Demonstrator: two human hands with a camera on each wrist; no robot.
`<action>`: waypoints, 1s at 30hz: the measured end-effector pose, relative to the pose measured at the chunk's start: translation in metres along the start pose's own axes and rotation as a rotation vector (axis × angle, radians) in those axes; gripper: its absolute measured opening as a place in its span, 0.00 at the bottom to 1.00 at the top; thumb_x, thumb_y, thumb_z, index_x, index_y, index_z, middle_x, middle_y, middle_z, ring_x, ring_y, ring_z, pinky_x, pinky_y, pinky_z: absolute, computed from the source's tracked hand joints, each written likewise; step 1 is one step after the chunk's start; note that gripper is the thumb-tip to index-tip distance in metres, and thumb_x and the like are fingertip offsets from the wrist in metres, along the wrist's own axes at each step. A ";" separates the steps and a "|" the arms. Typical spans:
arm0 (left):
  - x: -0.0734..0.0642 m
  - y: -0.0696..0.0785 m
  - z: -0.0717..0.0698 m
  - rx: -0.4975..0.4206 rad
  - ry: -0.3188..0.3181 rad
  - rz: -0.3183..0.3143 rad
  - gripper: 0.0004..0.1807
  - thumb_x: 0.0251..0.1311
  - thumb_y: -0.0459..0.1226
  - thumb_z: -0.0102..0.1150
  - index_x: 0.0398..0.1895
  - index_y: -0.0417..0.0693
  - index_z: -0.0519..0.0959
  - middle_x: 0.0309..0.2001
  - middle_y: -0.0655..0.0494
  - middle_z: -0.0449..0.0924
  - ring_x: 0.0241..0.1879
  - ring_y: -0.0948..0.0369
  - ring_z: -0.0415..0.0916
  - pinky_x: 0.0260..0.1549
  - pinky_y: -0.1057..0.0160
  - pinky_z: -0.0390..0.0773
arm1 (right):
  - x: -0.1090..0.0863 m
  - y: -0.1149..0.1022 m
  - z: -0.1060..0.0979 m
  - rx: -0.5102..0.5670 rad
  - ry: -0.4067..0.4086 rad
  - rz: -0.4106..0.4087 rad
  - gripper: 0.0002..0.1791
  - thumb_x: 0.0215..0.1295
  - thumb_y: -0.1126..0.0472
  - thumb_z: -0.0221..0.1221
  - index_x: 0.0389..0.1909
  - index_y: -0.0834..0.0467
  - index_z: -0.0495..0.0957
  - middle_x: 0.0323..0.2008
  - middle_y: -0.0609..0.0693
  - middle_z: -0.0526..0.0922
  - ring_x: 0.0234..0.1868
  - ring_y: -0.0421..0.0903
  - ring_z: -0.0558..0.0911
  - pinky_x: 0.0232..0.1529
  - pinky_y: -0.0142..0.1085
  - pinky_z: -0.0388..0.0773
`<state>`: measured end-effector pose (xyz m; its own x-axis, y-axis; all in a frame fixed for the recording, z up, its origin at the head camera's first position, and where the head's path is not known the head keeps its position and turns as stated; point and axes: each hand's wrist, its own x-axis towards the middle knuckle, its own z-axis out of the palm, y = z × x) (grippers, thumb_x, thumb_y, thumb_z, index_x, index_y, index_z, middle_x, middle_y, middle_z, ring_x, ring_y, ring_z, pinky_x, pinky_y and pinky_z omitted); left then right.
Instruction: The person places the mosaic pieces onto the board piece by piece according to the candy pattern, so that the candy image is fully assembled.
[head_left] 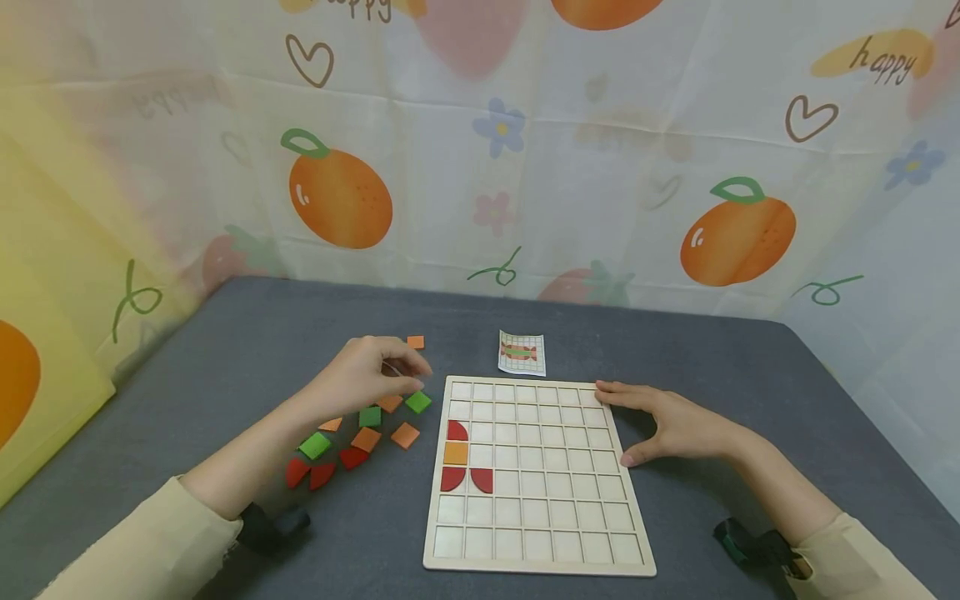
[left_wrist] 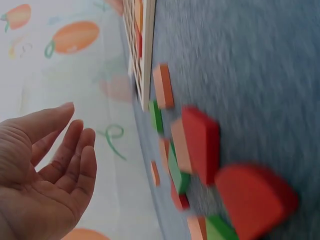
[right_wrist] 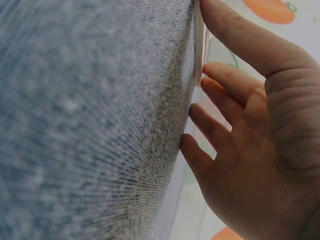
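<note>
A pale wooden grid board [head_left: 537,507] lies on the dark cloth, holding three red quarter-circle pieces [head_left: 482,481] and an orange square piece [head_left: 455,453] in its left columns. My left hand [head_left: 372,368] hovers over loose pieces left of the board. Its fingers [left_wrist: 82,167] are loosely bent, and nothing shows between them and the thumb. Beneath and around it lie orange squares [head_left: 406,435], green squares [head_left: 315,446] and red quarter-circles [head_left: 322,476]. At the board's right edge rests my right hand [head_left: 678,423], thumb and fingers spread, with fingertips [right_wrist: 212,70] against the rim.
Beyond the board's far edge lies a small printed card [head_left: 522,353] with a red, orange and green grid pattern. A lone orange square [head_left: 416,342] sits behind the left hand. A fruit-patterned curtain [head_left: 450,167] stands behind the table [head_left: 705,358].
</note>
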<state>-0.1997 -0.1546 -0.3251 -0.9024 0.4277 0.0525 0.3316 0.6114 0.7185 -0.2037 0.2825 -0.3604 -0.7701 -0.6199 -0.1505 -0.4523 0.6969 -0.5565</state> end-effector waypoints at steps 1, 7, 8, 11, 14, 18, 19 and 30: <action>0.000 -0.003 -0.003 0.003 0.014 -0.010 0.11 0.60 0.36 0.66 0.46 0.47 0.85 0.43 0.53 0.86 0.39 0.61 0.82 0.40 0.62 0.82 | 0.000 0.000 0.000 -0.001 0.000 0.000 0.53 0.49 0.36 0.70 0.75 0.51 0.60 0.78 0.55 0.55 0.77 0.67 0.53 0.67 0.70 0.55; -0.002 -0.022 -0.014 0.038 0.072 -0.070 0.13 0.60 0.37 0.66 0.48 0.49 0.84 0.48 0.49 0.85 0.46 0.57 0.81 0.48 0.56 0.81 | 0.000 0.000 0.000 -0.003 0.001 -0.004 0.53 0.49 0.37 0.70 0.75 0.51 0.61 0.78 0.55 0.56 0.77 0.67 0.53 0.67 0.70 0.56; -0.003 -0.026 -0.016 0.038 0.074 -0.083 0.13 0.60 0.37 0.65 0.48 0.49 0.84 0.49 0.48 0.84 0.46 0.56 0.80 0.48 0.55 0.82 | 0.000 0.000 0.000 -0.001 0.001 -0.003 0.53 0.49 0.37 0.70 0.75 0.51 0.61 0.78 0.55 0.56 0.77 0.67 0.53 0.67 0.70 0.56; -0.005 -0.034 -0.020 0.036 0.058 -0.133 0.15 0.60 0.37 0.66 0.50 0.49 0.83 0.50 0.47 0.84 0.48 0.55 0.80 0.45 0.56 0.81 | 0.000 -0.001 0.000 -0.003 0.004 0.002 0.53 0.49 0.37 0.71 0.75 0.51 0.61 0.78 0.55 0.56 0.77 0.67 0.53 0.67 0.70 0.56; -0.006 -0.043 -0.023 0.043 0.020 -0.160 0.15 0.59 0.37 0.66 0.50 0.46 0.82 0.49 0.46 0.84 0.47 0.54 0.81 0.44 0.56 0.81 | -0.001 -0.001 0.000 -0.006 0.006 0.005 0.53 0.49 0.37 0.71 0.75 0.51 0.61 0.78 0.55 0.56 0.77 0.67 0.54 0.67 0.70 0.56; -0.006 -0.055 -0.026 0.052 -0.017 -0.179 0.14 0.59 0.37 0.66 0.48 0.43 0.82 0.47 0.46 0.85 0.45 0.55 0.82 0.45 0.56 0.82 | -0.001 -0.002 0.000 -0.004 0.004 0.004 0.53 0.49 0.37 0.70 0.75 0.52 0.61 0.78 0.56 0.56 0.77 0.67 0.53 0.67 0.70 0.56; -0.006 -0.058 -0.026 0.047 -0.024 -0.194 0.14 0.59 0.37 0.67 0.47 0.43 0.82 0.46 0.46 0.85 0.44 0.55 0.82 0.44 0.57 0.81 | -0.001 -0.002 0.000 -0.004 0.004 0.003 0.53 0.49 0.37 0.70 0.75 0.52 0.61 0.78 0.56 0.56 0.77 0.67 0.53 0.67 0.70 0.56; -0.009 -0.070 -0.030 0.037 -0.091 -0.268 0.14 0.61 0.44 0.65 0.43 0.46 0.83 0.41 0.52 0.85 0.38 0.59 0.76 0.37 0.63 0.75 | 0.000 0.000 0.000 -0.004 0.003 -0.004 0.54 0.49 0.37 0.70 0.75 0.53 0.61 0.78 0.56 0.56 0.77 0.67 0.53 0.67 0.70 0.55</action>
<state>-0.2233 -0.2213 -0.3547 -0.9315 0.3043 -0.1993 0.0958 0.7339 0.6725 -0.2035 0.2820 -0.3605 -0.7696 -0.6215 -0.1462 -0.4568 0.6960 -0.5539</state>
